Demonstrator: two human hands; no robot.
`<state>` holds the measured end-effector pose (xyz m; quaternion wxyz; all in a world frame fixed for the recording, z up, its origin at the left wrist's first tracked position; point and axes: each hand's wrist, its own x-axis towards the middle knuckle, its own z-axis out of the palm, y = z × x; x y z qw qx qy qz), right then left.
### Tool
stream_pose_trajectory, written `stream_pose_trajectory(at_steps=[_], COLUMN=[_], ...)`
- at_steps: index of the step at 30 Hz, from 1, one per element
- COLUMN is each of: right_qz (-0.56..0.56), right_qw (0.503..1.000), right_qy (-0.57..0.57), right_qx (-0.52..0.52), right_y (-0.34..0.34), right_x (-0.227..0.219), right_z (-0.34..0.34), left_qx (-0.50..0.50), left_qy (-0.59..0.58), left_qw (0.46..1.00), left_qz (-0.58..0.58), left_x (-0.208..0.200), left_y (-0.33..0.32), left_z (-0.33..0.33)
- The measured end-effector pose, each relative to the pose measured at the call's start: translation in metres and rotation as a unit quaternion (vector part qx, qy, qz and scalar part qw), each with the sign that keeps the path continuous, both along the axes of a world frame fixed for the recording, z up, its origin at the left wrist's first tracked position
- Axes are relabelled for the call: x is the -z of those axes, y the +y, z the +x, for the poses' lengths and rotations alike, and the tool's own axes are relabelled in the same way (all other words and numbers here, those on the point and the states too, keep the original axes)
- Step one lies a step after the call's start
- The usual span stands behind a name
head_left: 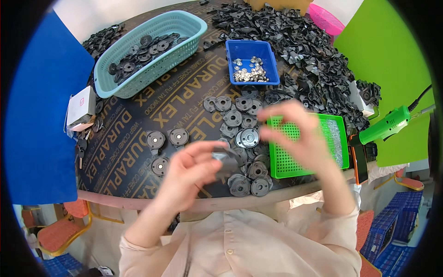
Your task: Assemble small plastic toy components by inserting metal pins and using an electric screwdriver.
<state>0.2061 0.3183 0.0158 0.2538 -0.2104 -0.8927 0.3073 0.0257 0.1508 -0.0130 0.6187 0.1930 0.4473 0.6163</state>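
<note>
My left hand (184, 173) pinches a dark plastic part (227, 162) between thumb and fingers, above the front of the table. The part is smeared by motion, so its exact kind does not show. Blurred as well, my right hand (297, 131) hovers over the left side of a green perforated tray (295, 161), thumb and forefinger apart with nothing visible between them. Just left of its fingertips lies a shiny metal-faced disc (247, 137) among several dark round parts (232, 118). Three similar discs with pale centres (178, 136) lie left of my left hand.
A light blue basket (104, 83) with dark round parts stands back left. The blue bin (230, 60) holds small metal pieces. Black parts (295, 46) heap along the far right. Near the tray are a green power screwdriver (387, 124) and a phone (359, 159).
</note>
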Motion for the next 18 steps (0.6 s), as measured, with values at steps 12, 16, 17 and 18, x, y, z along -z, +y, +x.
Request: stream_pose_trajectory(at_steps=[12, 16, 17, 18], right_qz=[0.092, 0.061, 0.061, 0.104], right_qw=[0.957, 0.970, 0.970, 0.972], right_qy=[-0.272, -0.235, -0.236, -0.211], right_qx=[-0.041, -0.002, -0.001, 0.014], right_y=[0.155, 0.150, 0.149, 0.149], right_x=[0.053, 0.059, 0.058, 0.056], right_z=[-0.113, -0.114, -0.111, -0.109], left_qx=[0.189, 0.207, 0.201, 0.194], left_qy=[0.752, 0.730, 0.754, 0.776], left_qw=[0.630, 0.650, 0.623, 0.594], left_qz=[0.049, 0.036, 0.063, 0.090], left_x=[-0.004, -0.006, -0.007, -0.008], left_y=[0.060, 0.052, 0.050, 0.050], left_z=[-0.134, -0.136, -0.137, -0.136])
